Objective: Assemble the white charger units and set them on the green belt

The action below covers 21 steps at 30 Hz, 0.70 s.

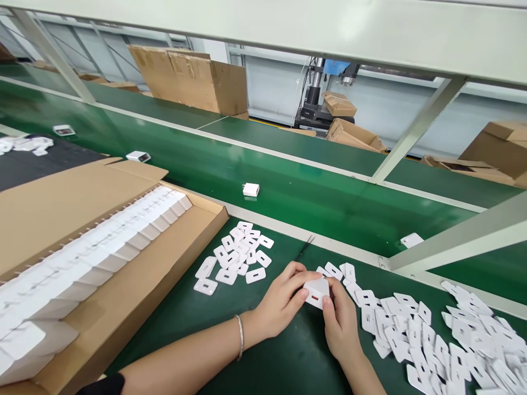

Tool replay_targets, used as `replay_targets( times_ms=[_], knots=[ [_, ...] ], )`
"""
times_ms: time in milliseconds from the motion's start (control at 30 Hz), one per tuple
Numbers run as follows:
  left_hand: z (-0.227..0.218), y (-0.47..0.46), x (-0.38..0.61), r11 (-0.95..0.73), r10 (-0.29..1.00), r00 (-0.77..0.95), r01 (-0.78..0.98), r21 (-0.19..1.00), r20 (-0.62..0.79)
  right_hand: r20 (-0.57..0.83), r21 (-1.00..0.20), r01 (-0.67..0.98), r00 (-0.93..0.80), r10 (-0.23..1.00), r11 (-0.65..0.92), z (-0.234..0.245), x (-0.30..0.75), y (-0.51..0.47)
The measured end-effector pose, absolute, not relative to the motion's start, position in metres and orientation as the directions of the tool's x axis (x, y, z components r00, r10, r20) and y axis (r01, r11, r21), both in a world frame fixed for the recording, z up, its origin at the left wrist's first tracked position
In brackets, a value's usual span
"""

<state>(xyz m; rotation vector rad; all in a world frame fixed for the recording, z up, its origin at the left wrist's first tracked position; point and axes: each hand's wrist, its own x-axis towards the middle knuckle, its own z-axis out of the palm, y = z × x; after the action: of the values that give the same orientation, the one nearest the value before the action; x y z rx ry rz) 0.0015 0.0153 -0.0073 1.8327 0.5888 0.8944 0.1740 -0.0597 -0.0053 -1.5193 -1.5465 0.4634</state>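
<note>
Between both hands is a white USB charger (314,294), its face with a reddish-orange port slot turned toward me. My left hand (284,299) grips it from the left, thumb and fingers on its edge. From the right, my right hand (341,318) holds the same charger with thumb and fingers. Just beyond the hands lies a pair of dark tweezers (305,247). A small pile of white slotted cover plates (236,253) is left of my hands. A larger spread of similar white plates (401,323) reaches away to the right.
An open cardboard box (197,219) with a row of white chargers (140,236) stands on the left. Behind a pale rail, a green conveyor belt (313,197) carries a white charger (251,190) and several others. A slanted metal post (461,233) rises at right.
</note>
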Motion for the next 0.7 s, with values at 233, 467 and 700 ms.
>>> replay_targets(
  times_ms=[233, 467, 700],
  knots=[
    [-0.0046, 0.0149, 0.0018, -0.394, 0.717, 0.626, 0.001, 0.919, 0.307, 0.234, -0.87, 0.474, 0.151, 0.96, 0.137, -0.0062, 0.1715, -0.0592],
    [-0.0079, 0.0145, 0.0037, -0.367, 0.745, 0.601, 0.01, 0.93, 0.288, 0.173, -0.894, 0.444, 0.216, 0.961, 0.061, -0.0071, 0.1689, -0.0561],
    [-0.0091, 0.0117, 0.0072, -0.416, 0.737, 0.591, 0.013, 0.909, 0.329, 0.189, -0.875, 0.482, 0.265, 0.946, 0.04, -0.0067, 0.1675, -0.0564]
  ],
)
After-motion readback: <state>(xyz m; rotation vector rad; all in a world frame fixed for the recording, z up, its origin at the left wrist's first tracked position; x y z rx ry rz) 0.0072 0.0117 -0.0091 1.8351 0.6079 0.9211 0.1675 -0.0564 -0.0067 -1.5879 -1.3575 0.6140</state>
